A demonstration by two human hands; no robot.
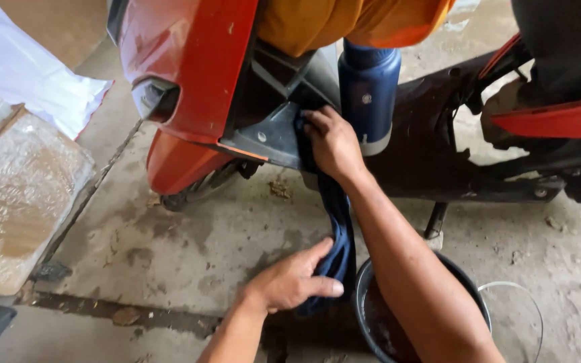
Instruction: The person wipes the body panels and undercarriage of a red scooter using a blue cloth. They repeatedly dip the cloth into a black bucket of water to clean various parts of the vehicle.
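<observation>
Nearest the camera, the right forearm crosses over a dark bucket [371, 316] that stands on the concrete floor [169, 249], with brownish water inside and a thin wire handle lying off to its right. Just left of the bucket, the left hand [290, 279] closes its fingers and thumb on the lower end of a dark blue cloth [336, 222], which hangs down from above. Higher up, the right hand [333, 142] presses the cloth's upper end against the grey inner panel [270, 134] of a red scooter [189, 67], fingers curled over the fabric. A blue bottle [369, 87] stands on the scooter's dark footboard, just right of that hand. An orange cloth [344, 20] hangs above it. To the left, a plastic-wrapped board [15, 202] lies on the floor beside a white sheet [21, 67].
</observation>
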